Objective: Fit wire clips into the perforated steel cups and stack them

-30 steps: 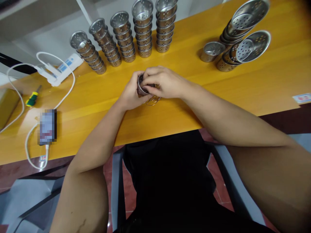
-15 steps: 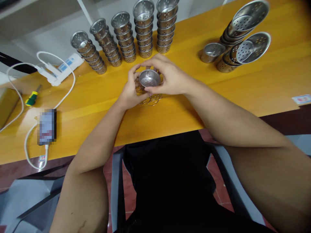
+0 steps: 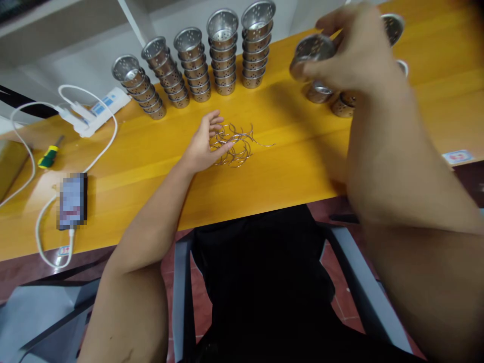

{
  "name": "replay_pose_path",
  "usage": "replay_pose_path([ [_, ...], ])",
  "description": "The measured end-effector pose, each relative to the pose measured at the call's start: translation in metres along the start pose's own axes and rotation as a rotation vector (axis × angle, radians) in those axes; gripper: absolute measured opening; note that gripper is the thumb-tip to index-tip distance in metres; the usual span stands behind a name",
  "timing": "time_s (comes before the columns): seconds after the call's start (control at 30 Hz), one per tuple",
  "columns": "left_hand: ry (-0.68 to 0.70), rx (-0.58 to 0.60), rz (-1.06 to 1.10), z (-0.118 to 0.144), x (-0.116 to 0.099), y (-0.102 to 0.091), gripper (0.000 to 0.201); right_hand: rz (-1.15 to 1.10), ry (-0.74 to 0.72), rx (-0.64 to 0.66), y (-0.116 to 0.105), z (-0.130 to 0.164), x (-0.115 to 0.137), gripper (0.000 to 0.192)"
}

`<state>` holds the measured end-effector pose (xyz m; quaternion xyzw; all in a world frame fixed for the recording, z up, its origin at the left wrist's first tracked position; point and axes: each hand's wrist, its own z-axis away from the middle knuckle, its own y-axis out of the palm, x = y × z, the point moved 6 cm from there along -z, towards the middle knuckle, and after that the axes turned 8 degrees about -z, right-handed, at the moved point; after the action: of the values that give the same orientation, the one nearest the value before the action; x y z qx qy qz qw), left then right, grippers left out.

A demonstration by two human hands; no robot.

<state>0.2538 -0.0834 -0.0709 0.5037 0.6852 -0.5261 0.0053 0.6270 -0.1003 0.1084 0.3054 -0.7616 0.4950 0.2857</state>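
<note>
My right hand is raised above the back right of the yellow table and grips a small perforated metal cup. Its arm covers most of the loose metal cups lying there. My left hand rests open on the table, fingers spread, touching the left side of a small heap of thin wire rings. Nothing is in that hand.
Several stacks of perforated metal cups stand in a row along the table's far edge. At the left lie a white power strip with cables, a green-handled screwdriver and a phone on a charging lead.
My right hand has lifted the cup from between both hands and carried it up and to the right. My left hand let go and now lies open by the wire rings.
</note>
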Motion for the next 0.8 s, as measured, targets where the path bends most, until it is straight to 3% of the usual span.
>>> replay_pose_path([
  [0.1,0.003,0.002,0.001,0.001,0.002,0.0,0.111,0.178,0.075,-0.087,-0.033,-0.013,-0.008,0.087],
  [0.2,0.011,0.006,-0.002,0.001,0.0,-0.001,0.105,0.405,0.061,0.086,-0.041,-0.036,-0.028,0.111],
  [0.3,0.023,0.015,-0.001,0.001,-0.004,-0.003,0.097,0.631,0.017,0.252,-0.031,-0.058,-0.048,0.13],
  [0.53,-0.003,0.007,-0.023,0.001,-0.013,-0.007,0.088,0.898,-0.064,0.364,0.007,-0.083,-0.054,0.086],
  [0.67,0.009,0.026,-0.05,0.001,-0.022,-0.009,0.082,1.034,-0.12,0.461,0.014,-0.083,-0.062,0.089],
  [0.8,-0.002,0.049,-0.064,0.0,-0.034,-0.012,0.075,0.908,-0.12,0.552,0.014,-0.084,-0.083,0.094],
])
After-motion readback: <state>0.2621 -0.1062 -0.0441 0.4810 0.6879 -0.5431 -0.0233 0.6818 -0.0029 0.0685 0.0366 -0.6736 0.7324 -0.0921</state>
